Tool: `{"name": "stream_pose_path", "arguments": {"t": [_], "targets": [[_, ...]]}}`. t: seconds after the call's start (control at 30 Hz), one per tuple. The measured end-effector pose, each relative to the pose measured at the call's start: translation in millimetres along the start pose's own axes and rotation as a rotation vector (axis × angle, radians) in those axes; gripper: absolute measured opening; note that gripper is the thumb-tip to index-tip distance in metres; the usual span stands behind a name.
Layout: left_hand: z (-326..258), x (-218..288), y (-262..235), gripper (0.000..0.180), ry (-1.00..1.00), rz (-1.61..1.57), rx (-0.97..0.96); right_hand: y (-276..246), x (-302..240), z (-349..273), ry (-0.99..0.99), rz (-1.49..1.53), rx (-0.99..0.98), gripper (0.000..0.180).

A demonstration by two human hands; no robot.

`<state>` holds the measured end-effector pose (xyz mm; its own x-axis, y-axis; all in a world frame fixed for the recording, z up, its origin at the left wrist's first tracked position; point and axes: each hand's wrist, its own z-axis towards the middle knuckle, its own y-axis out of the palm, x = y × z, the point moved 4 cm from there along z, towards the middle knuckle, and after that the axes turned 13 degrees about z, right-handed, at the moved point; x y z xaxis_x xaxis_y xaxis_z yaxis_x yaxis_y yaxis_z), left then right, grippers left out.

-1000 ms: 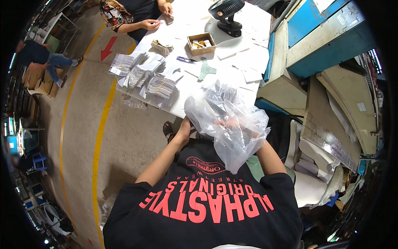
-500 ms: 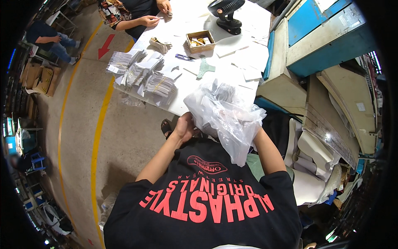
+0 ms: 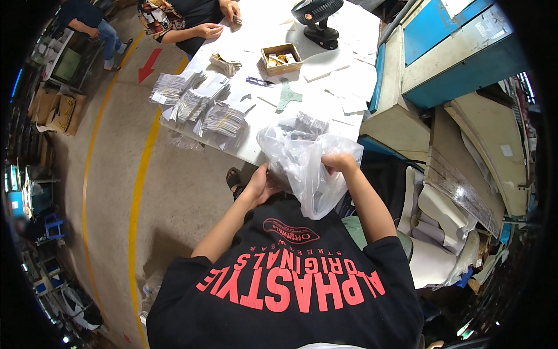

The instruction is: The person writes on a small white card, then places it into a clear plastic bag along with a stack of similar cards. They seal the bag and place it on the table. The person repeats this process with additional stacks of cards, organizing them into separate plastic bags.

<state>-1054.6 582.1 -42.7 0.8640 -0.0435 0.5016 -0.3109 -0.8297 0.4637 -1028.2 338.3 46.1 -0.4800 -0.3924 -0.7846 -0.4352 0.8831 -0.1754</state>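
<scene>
A clear plastic bag point(image 3: 311, 174) hangs over the near edge of the white table, bulging on its left side. Through its far end a stack of thin grey-white pieces point(image 3: 312, 123) shows. My left hand point(image 3: 263, 185) cups the bag's lower left side; its fingertips are partly hidden behind the plastic. Gathered plastic on the bag's right side is gripped by my right hand point(image 3: 339, 163), with the fingers closed. A green flat template point(image 3: 288, 96) lies on the table just beyond the bag.
Banded stacks of white pieces point(image 3: 224, 119) stand along the table's left edge. Farther back are a wicker basket point(image 3: 281, 60), a purple-handled cutter point(image 3: 259, 81) and a black fan point(image 3: 317, 23). Across the table, a co-worker's hands point(image 3: 210, 30) hold small pieces. Blue-and-cream machinery point(image 3: 430, 75) borders the right.
My right hand has come from behind the bag's right side to its upper front and gathered the plastic. The loose end has swung left and up. A person at far left has moved.
</scene>
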Motion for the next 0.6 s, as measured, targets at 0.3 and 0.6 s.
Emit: {"name": "stream_pose_path", "arguments": {"t": [0.3,0.6], "targets": [[-120,65,28,0.049,0.384,0.430,0.331,9,-4,-13,-0.082,-0.001,0.084,0.073],[-190,100,121,0.094,0.571,0.638,-0.095,47,-37,-51,-0.195,-0.217,0.046,0.072]]}}
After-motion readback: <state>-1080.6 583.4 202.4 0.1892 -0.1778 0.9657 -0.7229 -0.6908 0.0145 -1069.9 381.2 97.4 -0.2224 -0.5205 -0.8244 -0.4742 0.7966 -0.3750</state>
